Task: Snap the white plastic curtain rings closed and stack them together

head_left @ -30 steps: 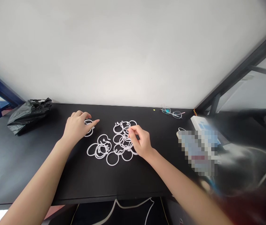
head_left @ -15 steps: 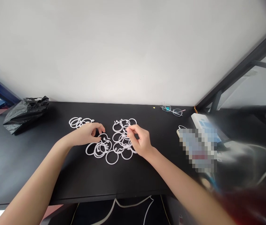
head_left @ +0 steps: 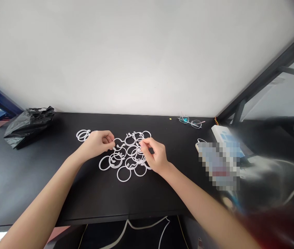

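Observation:
A pile of white plastic rings (head_left: 123, 174) with small clasp-like ends lies in the middle of the black desk. My left hand (head_left: 100, 141) is at the pile's upper left, thumb and forefinger pinched on the edge of one white ring (head_left: 118, 139). My right hand (head_left: 155, 153) is over the right side of the pile with its fingertips pressed together. Several rings sit right under those fingertips, and I cannot make out what they hold. Farther left, a smaller group of white rings (head_left: 80, 135) lies partly behind my left hand.
A crumpled black plastic bag (head_left: 30, 125) stands at the far left of the desk (head_left: 97, 197). Wire-rimmed glasses (head_left: 190, 121) lie at the back right. A white box (head_left: 223, 135) and a blurred-out phone-like thing (head_left: 214, 162) are on the right. Cables (head_left: 147, 226) hang below the front edge.
My left hand has closed on a ring. The rings at the pile's left have shifted right and slightly up, nearer the others. My right hand has stayed nearly still.

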### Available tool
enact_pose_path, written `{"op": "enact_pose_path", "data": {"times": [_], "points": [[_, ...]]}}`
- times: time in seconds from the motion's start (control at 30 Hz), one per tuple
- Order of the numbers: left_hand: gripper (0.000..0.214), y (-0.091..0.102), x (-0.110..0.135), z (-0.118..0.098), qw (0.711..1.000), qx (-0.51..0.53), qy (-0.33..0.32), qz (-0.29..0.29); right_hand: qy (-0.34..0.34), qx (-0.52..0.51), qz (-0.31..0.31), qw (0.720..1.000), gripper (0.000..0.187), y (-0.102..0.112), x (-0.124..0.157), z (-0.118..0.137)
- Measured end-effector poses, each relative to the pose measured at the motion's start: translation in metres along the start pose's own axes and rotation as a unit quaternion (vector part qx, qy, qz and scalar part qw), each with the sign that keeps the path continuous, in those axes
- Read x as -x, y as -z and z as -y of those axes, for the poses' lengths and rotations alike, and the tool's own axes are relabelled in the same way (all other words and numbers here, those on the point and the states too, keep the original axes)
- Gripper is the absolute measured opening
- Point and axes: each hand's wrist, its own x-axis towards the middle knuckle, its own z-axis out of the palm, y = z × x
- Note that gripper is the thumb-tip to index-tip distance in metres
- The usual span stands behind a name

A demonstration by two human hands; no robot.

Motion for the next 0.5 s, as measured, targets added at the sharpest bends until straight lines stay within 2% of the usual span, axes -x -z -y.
{"op": "enact_pose_path", "data": {"times": [0.2, 0.4, 0.5], "points": [[0.027, -0.008, 0.000, -0.005, 0.984, 0.175, 0.008, -0.030, -0.003, -0.002, 0.002, 1.000, 0.018, 0.000, 0.000, 0.000], [0.028, -0.022, -0.001, -0.008, 0.971, 0.239, -0.017, 0.007, -0.026, -0.007, 0.012, 1.000, 0.012, -0.001, 0.000, -0.001], [0.029, -0.027, 0.000, -0.008, 0.974, 0.222, -0.034, 0.027, -0.024, -0.026, 0.046, 0.998, 0.034, -0.003, 0.002, -0.004]]}}
